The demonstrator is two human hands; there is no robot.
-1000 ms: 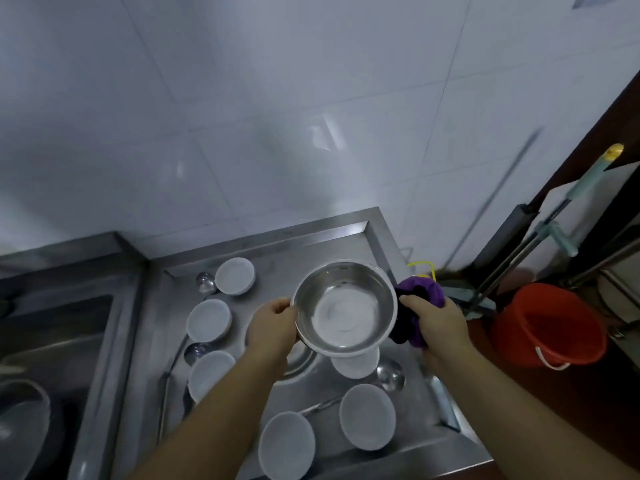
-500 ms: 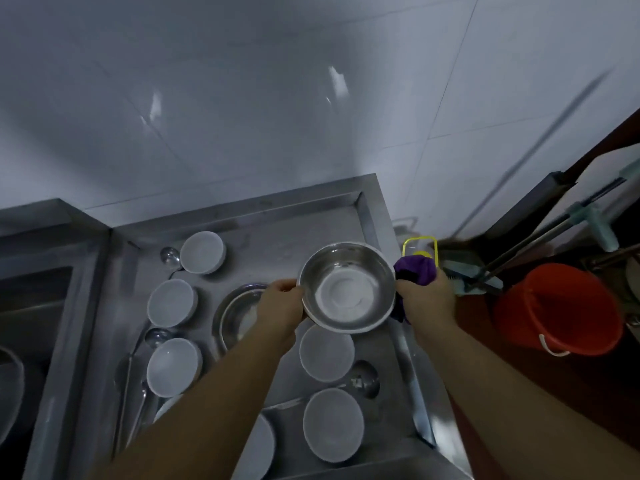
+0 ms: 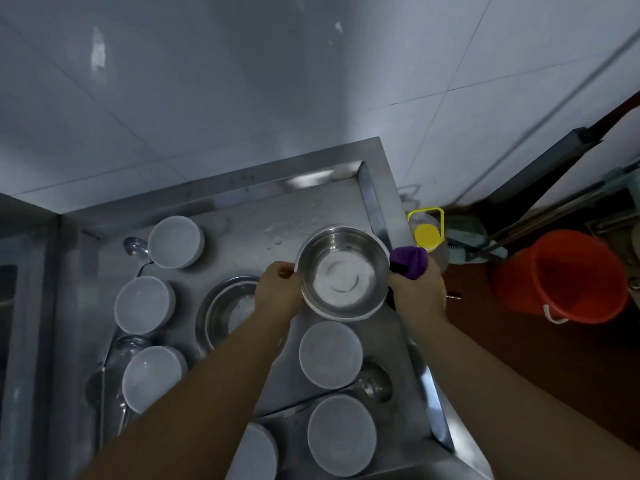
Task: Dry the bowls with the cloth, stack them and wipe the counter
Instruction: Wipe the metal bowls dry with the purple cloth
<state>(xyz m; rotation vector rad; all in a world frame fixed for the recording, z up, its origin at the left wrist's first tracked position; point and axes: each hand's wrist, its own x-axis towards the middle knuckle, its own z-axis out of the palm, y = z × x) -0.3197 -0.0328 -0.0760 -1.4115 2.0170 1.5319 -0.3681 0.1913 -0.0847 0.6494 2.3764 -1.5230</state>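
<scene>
Honestly this looks early on, w/ most of the job left imo. Person's standing at the steel counter (image 3: 311, 209) holding a steel bowl (image 3: 343, 271) up over its back right corner, mouth facing up. Left hand (image 3: 278, 292) has its fingers curled over the bowl's left rim, pinching it. Right hand (image 3: 419, 292) is on the right side of the bowl w/ a purple cloth (image 3: 408, 261) bunched in its closed fingers, cloth pressed to the outside wall, so I'd say that bowl is mid-dry rn. Can't tell if the inside's been done, it's shiny w/ a pale patch at the bottom. Rest of the stuff hasn't been stacked at all: six white bowls sit upside down and apart, three down the left, e.g. the back one (image 3: 176, 241), and three nearer the front right, e.g. one just below the held bowl (image 3: 330, 355). A second steel bowl (image 3: 225, 313) sits on the counter, partly behind the left arm. A few ladles or spoons lie between them, one beside the back bowl (image 3: 135, 247). Water drops (image 3: 277, 233) show on the counter near the back, so wiping isn't done either. Off to the right on the floor there's an orange bucket (image 3: 561, 275) and a yellow-capped jug (image 3: 426, 233), not part of this afaict.
</scene>
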